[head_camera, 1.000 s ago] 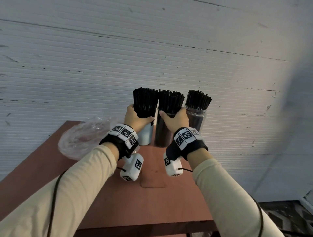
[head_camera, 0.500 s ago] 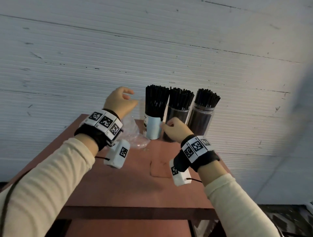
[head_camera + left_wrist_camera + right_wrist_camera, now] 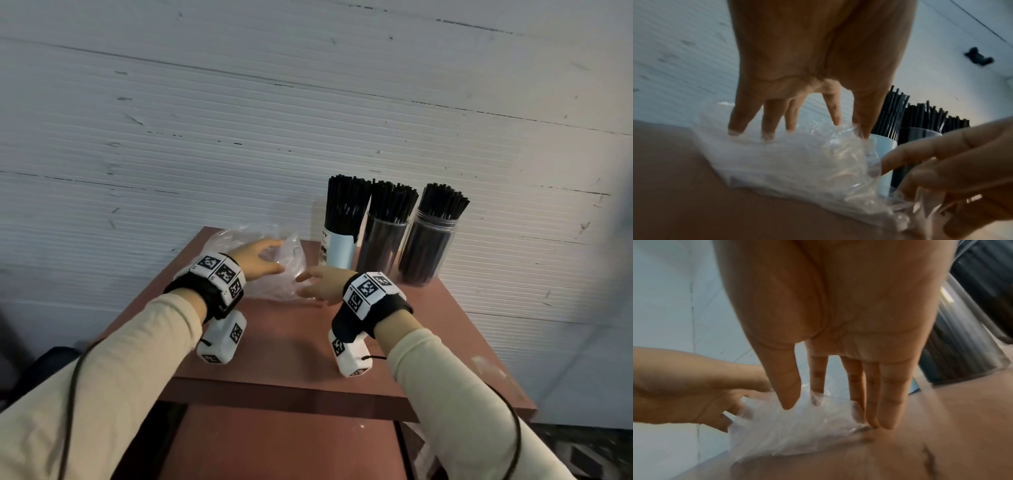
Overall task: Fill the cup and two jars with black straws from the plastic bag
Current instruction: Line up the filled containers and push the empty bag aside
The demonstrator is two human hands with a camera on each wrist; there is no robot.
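The clear plastic bag (image 3: 270,263) lies crumpled on the far left part of the red-brown bench (image 3: 291,342), just left of the cup, and no straws show through the film in any view. Both of your hands are on it. Your left hand (image 3: 255,262) comes down on the bag from above with its fingers (image 3: 740,120) spread and nearly straight, the tips pressing into the film; nothing is curled round or pinched there. Your right hand (image 3: 322,286) reaches in from the right at the bag's near edge, fingers (image 3: 888,402) extended and close together, tips touching the plastic where it meets the bench top; it too is relaxed and grips nothing.

Just right of the bag stands the pale blue cup (image 3: 337,250), upright and packed with black straws (image 3: 346,205) that rise well above its rim. Beside it, touching or nearly so, are the two clear jars: the middle jar (image 3: 383,246) and the right jar (image 3: 424,253), each upright and crammed with black straws. All three stand in a row along the bench's back edge, close against the white ribbed wall (image 3: 239,137). Your sleeves are cream, and each wrist carries a marker-covered band.
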